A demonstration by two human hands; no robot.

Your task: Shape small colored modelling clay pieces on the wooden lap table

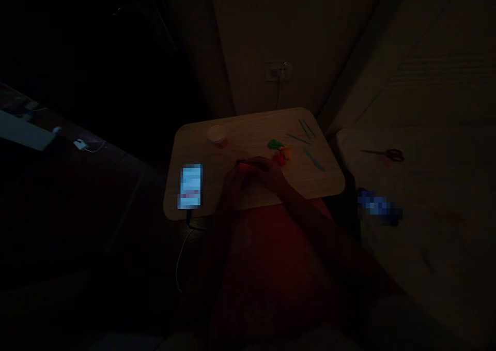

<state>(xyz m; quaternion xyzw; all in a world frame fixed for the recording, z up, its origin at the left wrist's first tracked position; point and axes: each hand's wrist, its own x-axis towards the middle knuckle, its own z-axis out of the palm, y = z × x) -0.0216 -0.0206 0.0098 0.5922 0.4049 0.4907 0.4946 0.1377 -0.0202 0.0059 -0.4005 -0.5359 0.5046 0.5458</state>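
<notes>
My left hand and my right hand meet over the front middle of a small wooden-topped table. The fingers of both are curled together around something small. A reddish-orange patch and a dark edge show between them, but the dim light hides what it is. Just beyond my right hand lie soft lumps like modelling clay: a green lump, an orange lump and a red lump, touching one another. A pale round tub stands farther back on the left.
A lit phone with a cable lies at the table's left. Thin blue-green sticks and a flat blue-green tool lie at the right. Scissors and a dark, blurred object rest on the pale surface beyond. A wall socket is behind.
</notes>
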